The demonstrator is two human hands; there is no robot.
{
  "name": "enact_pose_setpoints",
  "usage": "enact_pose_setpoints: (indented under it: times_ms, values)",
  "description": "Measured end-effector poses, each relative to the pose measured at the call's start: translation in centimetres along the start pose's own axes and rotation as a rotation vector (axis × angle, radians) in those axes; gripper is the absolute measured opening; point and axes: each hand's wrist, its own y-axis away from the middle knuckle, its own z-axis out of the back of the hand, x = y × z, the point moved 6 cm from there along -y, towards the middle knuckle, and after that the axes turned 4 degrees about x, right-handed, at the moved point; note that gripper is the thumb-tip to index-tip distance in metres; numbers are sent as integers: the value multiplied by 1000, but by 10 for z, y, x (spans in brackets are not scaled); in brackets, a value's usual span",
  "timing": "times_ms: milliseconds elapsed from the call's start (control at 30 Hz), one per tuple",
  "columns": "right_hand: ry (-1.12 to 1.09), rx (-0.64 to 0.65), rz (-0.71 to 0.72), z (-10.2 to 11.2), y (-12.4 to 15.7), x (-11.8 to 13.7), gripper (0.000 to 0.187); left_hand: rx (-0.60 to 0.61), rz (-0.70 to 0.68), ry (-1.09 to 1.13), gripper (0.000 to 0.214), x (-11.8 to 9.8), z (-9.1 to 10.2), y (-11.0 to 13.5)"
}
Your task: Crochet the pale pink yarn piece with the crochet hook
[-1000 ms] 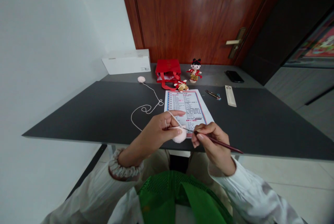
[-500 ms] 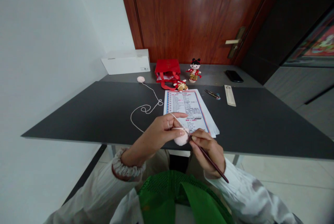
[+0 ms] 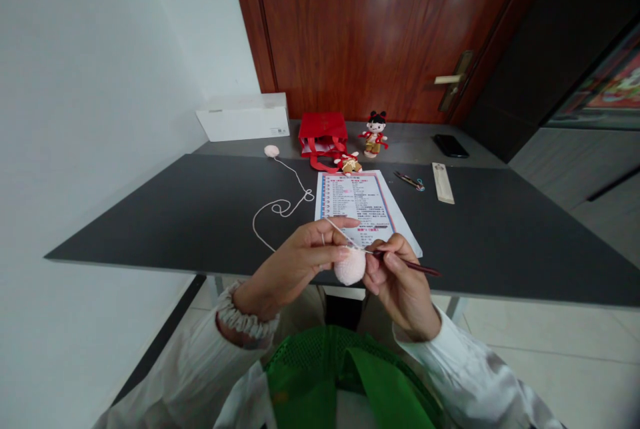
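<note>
My left hand [image 3: 300, 262] pinches a small pale pink crocheted piece [image 3: 350, 268] at the near edge of the dark table [image 3: 500, 229]. Pink yarn [image 3: 280, 209] runs over its forefinger and back across the table to a small pink ball [image 3: 271, 150]. My right hand [image 3: 397, 279] is closed round a dark red crochet hook [image 3: 415, 266], whose tip sits at the top of the pink piece. A printed pattern sheet [image 3: 363, 206] lies just beyond both hands.
At the far side stand a white box [image 3: 243, 117], a red gift bag [image 3: 323, 132], a crocheted doll [image 3: 375, 134] and a smaller doll [image 3: 349, 163]. Scissors [image 3: 409, 181], a ruler [image 3: 443, 182] and a black phone [image 3: 450, 145] lie right. A brown door [image 3: 370, 29] is behind.
The hook's handle swung from pointing down toward my lap to pointing out to the right. The pink piece stays held between both hands.
</note>
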Motion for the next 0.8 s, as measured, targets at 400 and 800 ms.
enact_pose_setpoints:
  times_ms: [400,800]
  values:
    - [308,312,20,12,-18,31,4,17,-32,-307,5,-12,4,2]
    - [1013,454,150,-12,-14,62,10,-73,-114,-486,14,-22,3,4]
